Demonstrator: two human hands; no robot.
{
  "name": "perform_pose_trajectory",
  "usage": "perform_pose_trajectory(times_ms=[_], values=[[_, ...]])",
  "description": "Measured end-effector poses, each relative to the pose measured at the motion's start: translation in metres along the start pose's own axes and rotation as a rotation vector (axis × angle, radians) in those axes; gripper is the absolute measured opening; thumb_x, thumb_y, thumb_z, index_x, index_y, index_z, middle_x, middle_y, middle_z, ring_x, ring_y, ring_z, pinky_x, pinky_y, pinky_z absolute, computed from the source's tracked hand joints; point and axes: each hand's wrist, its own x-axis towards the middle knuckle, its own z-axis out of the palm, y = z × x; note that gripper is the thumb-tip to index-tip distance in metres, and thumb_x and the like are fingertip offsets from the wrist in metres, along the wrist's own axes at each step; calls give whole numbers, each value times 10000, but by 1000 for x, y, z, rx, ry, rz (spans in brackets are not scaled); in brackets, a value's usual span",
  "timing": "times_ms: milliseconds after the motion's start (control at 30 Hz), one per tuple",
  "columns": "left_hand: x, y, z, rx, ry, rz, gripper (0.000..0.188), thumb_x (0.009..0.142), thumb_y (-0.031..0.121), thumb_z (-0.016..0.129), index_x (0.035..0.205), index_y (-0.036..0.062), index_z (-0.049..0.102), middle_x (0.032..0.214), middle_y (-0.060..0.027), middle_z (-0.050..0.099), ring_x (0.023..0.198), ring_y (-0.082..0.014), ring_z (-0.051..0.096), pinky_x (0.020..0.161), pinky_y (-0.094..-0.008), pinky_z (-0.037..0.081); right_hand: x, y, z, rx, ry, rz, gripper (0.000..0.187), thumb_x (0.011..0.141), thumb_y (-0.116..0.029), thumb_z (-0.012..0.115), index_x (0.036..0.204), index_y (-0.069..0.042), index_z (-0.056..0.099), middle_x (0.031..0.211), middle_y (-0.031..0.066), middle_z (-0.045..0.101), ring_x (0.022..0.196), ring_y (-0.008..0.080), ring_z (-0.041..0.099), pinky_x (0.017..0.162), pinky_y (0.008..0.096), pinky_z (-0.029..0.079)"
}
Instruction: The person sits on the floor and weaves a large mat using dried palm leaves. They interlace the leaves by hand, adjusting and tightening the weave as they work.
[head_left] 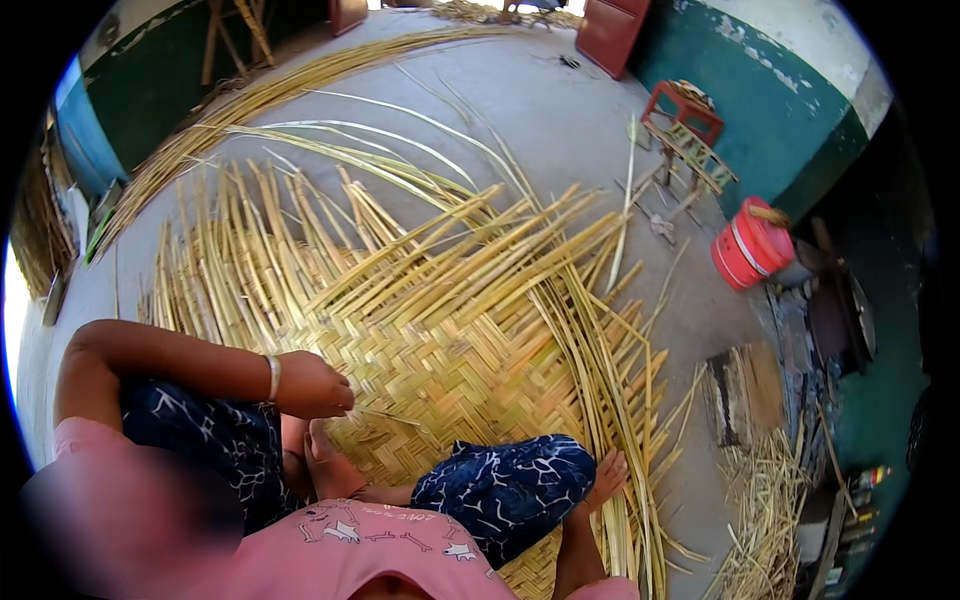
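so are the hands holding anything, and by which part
The left hand seems to pinch a thin strip by one end; the right hand touches long strips, grip unclear.

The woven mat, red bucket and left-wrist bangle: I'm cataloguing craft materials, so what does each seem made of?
Woven mat: probably split bamboo or cane with a slight sheen, judging by its flat, yellowish strips.
Red bucket: likely glossy plastic, from its even, bright colour.
Bangle: pale, smooth-looking; metal or plastic, unclear.
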Motion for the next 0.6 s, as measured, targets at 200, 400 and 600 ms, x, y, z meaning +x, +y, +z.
perform_pose_trajectory(times_ms=[200, 400, 600], values=[[13, -20, 14, -17, -16, -5, 178, 866, 296, 579, 846, 128, 632, 822, -80, 640, 735, -309, 643, 632, -421, 526, 15, 13, -5, 9, 173, -55, 538, 921, -323, 535, 1398, -98, 429, 1450, 115, 411, 1298, 344, 390, 1094, 505, 266], [5, -36, 29, -101, 17, 70, 153, 842, 257, 613, 893, 123, 666, 810, -79, 642, 727, -303, 646, 639, -407, 531, 11, -2, 0, 47, 140, 37, 557, 929, -327, 499, 1419, -87, 389, 1459, 117, 387, 1326, 338, 363, 1105, 527, 241], [11, -35, 28, -133, -91, -19, 155, 845, 246, 615, 921, 129, 683, 830, -78, 653, 756, -294, 651, 678, -404, 533, 6, 8, -4, 74, 155, 142, 541, 963, -362, 446, 1425, -90, 375, 1491, 123, 340, 1327, 363, 344, 1129, 492, 228]])
